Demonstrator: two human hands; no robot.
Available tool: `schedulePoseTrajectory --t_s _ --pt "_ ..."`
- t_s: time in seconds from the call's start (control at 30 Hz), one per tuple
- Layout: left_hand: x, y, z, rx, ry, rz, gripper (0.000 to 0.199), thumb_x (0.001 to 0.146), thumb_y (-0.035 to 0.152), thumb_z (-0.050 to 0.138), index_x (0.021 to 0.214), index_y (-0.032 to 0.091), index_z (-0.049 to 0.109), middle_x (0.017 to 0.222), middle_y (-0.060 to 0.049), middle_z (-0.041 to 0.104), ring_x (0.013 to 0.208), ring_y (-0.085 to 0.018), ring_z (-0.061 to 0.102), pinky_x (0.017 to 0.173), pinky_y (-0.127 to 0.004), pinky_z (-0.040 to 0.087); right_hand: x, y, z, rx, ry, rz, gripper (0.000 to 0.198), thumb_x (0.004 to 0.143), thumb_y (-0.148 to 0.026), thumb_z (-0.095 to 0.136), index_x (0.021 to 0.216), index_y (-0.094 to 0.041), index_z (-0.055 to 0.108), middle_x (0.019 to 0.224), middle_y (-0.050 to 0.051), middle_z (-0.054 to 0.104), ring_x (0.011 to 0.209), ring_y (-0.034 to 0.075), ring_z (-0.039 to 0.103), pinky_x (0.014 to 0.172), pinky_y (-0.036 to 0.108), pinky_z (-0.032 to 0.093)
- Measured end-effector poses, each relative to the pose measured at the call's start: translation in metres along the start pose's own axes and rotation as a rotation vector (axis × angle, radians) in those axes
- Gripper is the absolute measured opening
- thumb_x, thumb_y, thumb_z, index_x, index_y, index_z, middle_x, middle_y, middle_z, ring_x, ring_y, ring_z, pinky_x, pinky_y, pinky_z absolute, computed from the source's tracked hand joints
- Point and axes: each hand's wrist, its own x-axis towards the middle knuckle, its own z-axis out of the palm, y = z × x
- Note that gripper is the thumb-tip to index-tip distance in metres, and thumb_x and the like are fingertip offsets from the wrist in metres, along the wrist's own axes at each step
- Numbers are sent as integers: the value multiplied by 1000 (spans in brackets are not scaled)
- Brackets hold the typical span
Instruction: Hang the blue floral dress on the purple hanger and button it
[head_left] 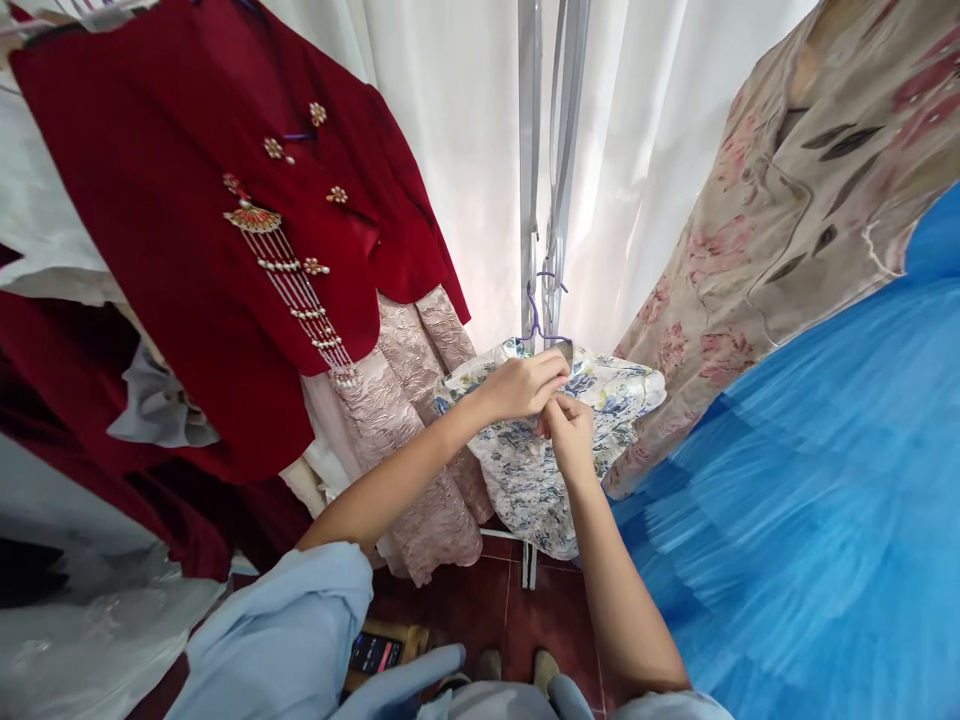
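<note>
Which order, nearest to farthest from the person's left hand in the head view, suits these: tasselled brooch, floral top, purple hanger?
From the left hand:
1. Floral top: directly beneath it.
2. Purple hanger: a little above it.
3. Tasselled brooch: well off to the left, on the red jacket.

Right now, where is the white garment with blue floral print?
In the head view, the white floral garment hangs just right of centre, between a pink textured garment and a beige flowered garment, with the left hand and right hand at its front.
</note>
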Motion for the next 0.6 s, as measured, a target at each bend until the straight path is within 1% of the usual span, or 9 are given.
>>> schedulePoseTrajectory --t_s 0.07,0.13,0.2,0.23,0.27,0.33,0.43,0.53,0.6 --pt "2 -4 -4 -10 30 10 21 102 23 40 99 16 59 101 -8 63 85 -17 64 72 -28 50 9 2 4 4 12 -3 36 79 -30 52 44 -22 48 40 -2 50 42 10 40 47 24 33" --pt "5 -7 -12 -24 90 15 20 103 24 42 100 16 60 102 -8 65 82 -16 64 71 -28 50 17 9 8 -23 22 4 34 79 -32 53 46 -21 51 40 -3 49 41 10 40 47 24 32" --pt "9 -9 -20 -35 178 7 19 102 25 45 99 16 62 100 -7 66 80 -16 63 70 -28 50 16 26 9 -101 37 70 29 77 -33 54 52 -20 58 41 -4 50 42 11 42 48 24 33" --pt "11 -10 -24 -38 224 4 18 102 25 47 97 16 63 98 -7 66 80 -16 62 71 -29 49 10 38 8 -146 51 121 27 76 -33 54 54 -20 60 41 -4 50 43 11 43 48 24 33" --pt "12 -11 -26 -42 264 3 17 101 24 50 95 16 64 96 -7 67 81 -16 62 72 -29 49 0 52 7 -185 68 173 27 76 -34 54 54 -19 62 41 -3 51 44 12 45 48 24 33" --pt "11 -13 -29 -73 315 13 15 99 22 54 91 16 66 91 -6 68 81 -16 62 73 -29 49 -31 81 4 -227 109 259 30 74 -35 53 51 -19 61 40 -2 50 43 12 46 48 25 34" --pt "5 -16 -28 -225 340 8 17 97 25 59 87 16 69 88 -5 69 79 -15 63 70 -27 49 -87 125 3 -249 170 351 32 71 -38 53 46 -19 59 36 -2 47 40 13 44 47 26 33" --pt "-2 -30 -35 -415 369 -89 20 96 33 61 92 17 72 90 -5 71 74 -13 62 61 -24 47 -133 154 7 -253 211 426 33 70 -40 51 46 -19 59 35 -1 47 38 14 42 46 26 32" --pt "-8 -50 -45 -490 408 -172 23 93 38 66 94 16 72 87 -5 70 68 -12 60 55 -22 44 -152 164 10 -247 210 457 33 72 -40 52 47 -19 60 37 -1 49 39 13 43 48 26 33"
